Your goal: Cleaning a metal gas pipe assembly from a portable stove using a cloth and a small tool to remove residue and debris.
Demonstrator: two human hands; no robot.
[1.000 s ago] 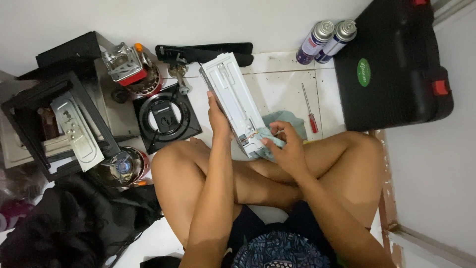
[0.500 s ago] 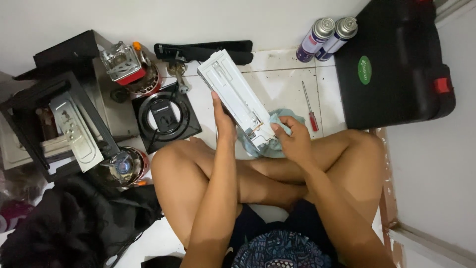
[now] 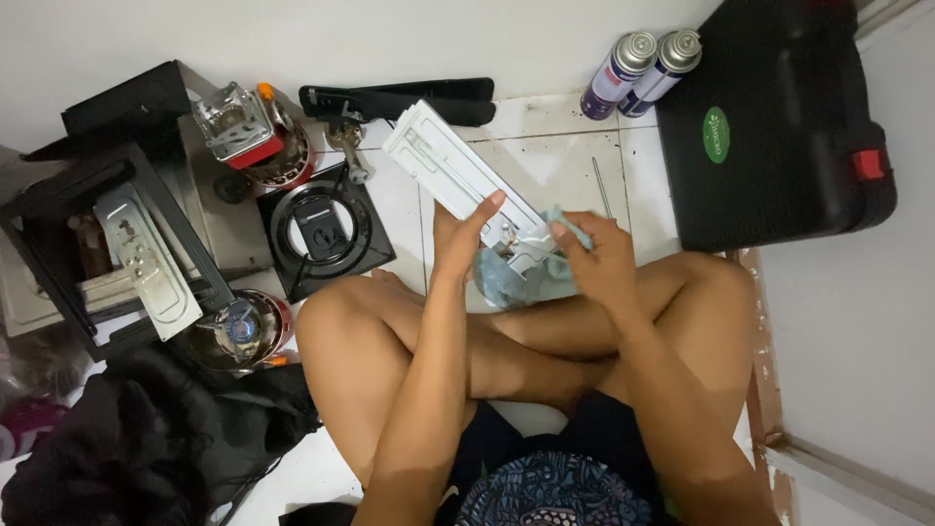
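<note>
Left hand (image 3: pixel 460 239) grips the white metal panel (image 3: pixel 466 185) — right hand (image 3: pixel 596 255) pinches a blue cloth (image 3: pixel 516 282).

Matt white metal panel (image 3: pixel 458 175), soft cloth (image 3: pixel 516 282)

single head view, looking steeply down, close over crossed legs and tiled floor (image 3: pixel 545 146)

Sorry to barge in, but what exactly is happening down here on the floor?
A person sits cross-legged on the tiled floor. Their left hand holds up a long white metal panel, while the right hand presses a pale blue cloth against its lower end. Stove parts lie to the left, including a black square burner plate; two spray cans and a black case sit ahead.
</note>
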